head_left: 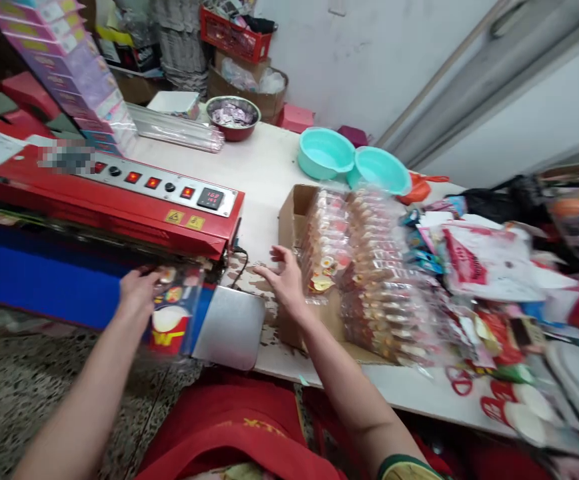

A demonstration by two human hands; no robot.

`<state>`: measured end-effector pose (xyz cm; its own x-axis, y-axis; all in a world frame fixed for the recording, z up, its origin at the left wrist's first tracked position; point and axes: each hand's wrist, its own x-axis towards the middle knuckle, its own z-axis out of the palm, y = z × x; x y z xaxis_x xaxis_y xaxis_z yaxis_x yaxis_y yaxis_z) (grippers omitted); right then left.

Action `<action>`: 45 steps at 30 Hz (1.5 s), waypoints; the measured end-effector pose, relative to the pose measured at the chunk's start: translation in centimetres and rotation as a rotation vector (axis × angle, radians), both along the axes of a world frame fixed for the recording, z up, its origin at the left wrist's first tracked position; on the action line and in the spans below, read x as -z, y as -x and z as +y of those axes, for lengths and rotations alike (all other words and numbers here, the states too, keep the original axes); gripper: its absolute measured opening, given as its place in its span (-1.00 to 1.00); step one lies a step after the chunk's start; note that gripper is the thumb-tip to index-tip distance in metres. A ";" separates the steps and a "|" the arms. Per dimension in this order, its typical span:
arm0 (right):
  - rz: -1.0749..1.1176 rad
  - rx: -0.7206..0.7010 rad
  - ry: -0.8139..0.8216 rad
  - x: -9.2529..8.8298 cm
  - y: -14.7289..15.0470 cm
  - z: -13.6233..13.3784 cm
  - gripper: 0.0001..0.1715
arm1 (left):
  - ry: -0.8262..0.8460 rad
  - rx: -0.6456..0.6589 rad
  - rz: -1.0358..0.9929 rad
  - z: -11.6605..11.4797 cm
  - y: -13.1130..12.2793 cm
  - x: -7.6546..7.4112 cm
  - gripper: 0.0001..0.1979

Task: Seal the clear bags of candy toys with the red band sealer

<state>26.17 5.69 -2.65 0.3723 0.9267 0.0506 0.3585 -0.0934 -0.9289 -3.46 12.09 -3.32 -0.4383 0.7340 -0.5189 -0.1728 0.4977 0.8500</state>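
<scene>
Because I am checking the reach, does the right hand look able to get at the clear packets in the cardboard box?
Probably yes: the right hand looks empty, close to the nearer packets, and the cardboard box stands open on top.

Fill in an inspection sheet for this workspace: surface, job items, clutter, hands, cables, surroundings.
Surface: white table, brown worn patches beside the metal plate.
Job items: clear packet at the red machine; cardboard box with two rows of packets.
Clutter: mixed packages piled right of the box; two teal bowls behind it.
Hands: left hand at the clear packet's edge, grip unclear; right hand open near the box.
Cables: black cable at the machine's right end.
Surroundings: pale wall, speckled floor.
</scene>
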 end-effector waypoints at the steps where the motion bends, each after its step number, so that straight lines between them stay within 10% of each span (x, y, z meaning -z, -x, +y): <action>1: -0.191 0.016 -0.025 -0.7 -3.2 -0.8 -0.20 | -0.027 -0.025 0.114 0.6 1.1 0.3 -0.65; 6: -0.996 0.018 0.243 -3.0 -18.2 -3.3 -0.31 | -0.315 -0.024 1.023 0.7 3.7 1.1 -0.37; 10: -1.167 -0.177 0.391 -2.7 -22.5 -2.0 -0.57 | -0.622 0.209 1.071 -2.8 -0.5 0.2 -0.48; 19: -0.862 -0.313 0.259 -4.3 -21.5 -1.7 -0.83 | -0.664 0.652 0.787 -8.6 -9.2 -0.4 -0.79; 23: -0.410 -0.273 0.031 -10.0 -17.7 -4.4 -0.75 | -0.607 0.867 0.380 -8.6 -12.8 -2.5 -0.80; 30: -0.449 -0.269 -0.158 -19.1 -10.5 -6.0 -0.92 | -0.819 0.978 -0.075 -6.0 -20.5 -10.1 -0.42; 41: 0.120 -0.224 0.106 -12.0 -5.6 -4.4 -0.77 | -0.289 0.796 -0.415 -6.1 -14.9 -8.5 -0.35; 45: 0.258 -0.270 0.219 -8.9 -3.0 -3.2 -0.71 | -0.048 0.693 -0.484 -4.7 -12.5 -7.5 -0.60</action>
<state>29.15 2.47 6.26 0.0898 0.9710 -0.2215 0.1554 -0.2334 -0.9599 9.06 7.43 4.18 0.3819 0.7809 -0.4943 -0.1923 0.5903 0.7839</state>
